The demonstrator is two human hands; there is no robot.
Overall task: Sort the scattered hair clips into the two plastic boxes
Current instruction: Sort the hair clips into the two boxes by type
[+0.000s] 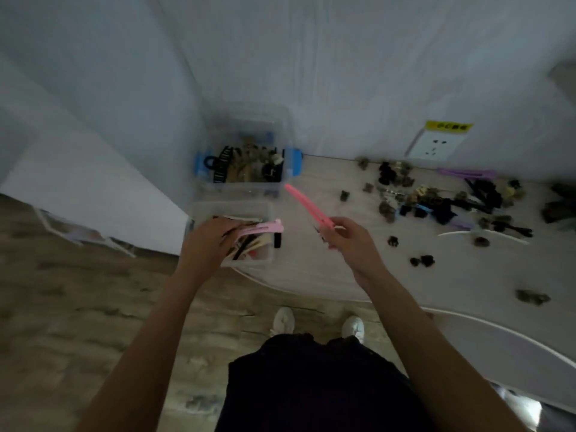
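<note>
Sneakers [318,322] in white and a dark garment [311,385] fill the bottom of the head view, where a person stands on wood-look flooring [78,291] at the rounded edge of a pale table [343,282]. Both bare forearms reach forward. The left hand [207,241] dips into the near clear box [232,213] at the table's corner, fingers curled around a light pink clip [261,227] lying atop other long slim clips; blur hides how firm the hold is. The right hand [349,241] hovers above the tabletop just right of that box, pinching one end of a long pink clip [307,205] whose far tip points toward the second box. That far box [249,157], clear with blue latches, stands against the white wall [311,73] and holds dark and brownish claw clips. Unsorted clips [436,201], mostly black and olive with some purple, lie scattered across the table to the right, below a wall socket [433,145] with a yellow label.
</note>
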